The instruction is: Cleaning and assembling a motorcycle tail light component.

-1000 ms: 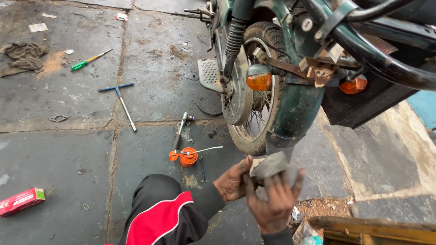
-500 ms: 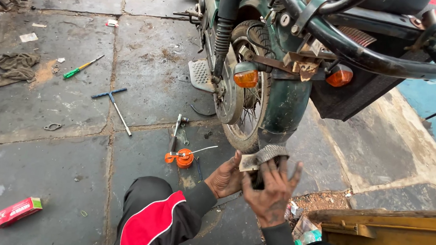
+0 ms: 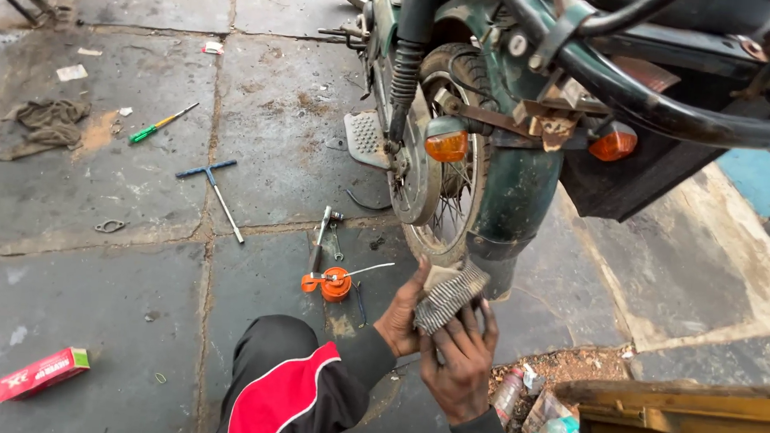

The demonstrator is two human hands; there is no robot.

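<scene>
A grey ribbed metal part [image 3: 449, 295] with fins is held between both hands just behind the motorcycle's rear wheel [image 3: 439, 171]. My left hand [image 3: 402, 312] grips its left end, thumb up along the edge. My right hand [image 3: 458, 367] supports it from below and in front, fingers spread against the fins. The green rear mudguard [image 3: 515, 201] hangs right above the part. My knee in a black and red sleeve [image 3: 286, 390] is bent below the hands.
An orange oil can [image 3: 334, 284], wrenches [image 3: 323, 235], a T-handle spanner [image 3: 217, 192] and a green screwdriver [image 3: 160, 124] lie on the stone floor to the left. A red box [image 3: 36, 374] lies at lower left, a rag [image 3: 47, 119] far left. Plastic bottles [image 3: 532, 413] and a wooden crate [image 3: 679, 420] sit at lower right.
Both hands with the finned part have turned it and lifted it closer to the wheel's lower edge. The view has shifted slightly down and left.
</scene>
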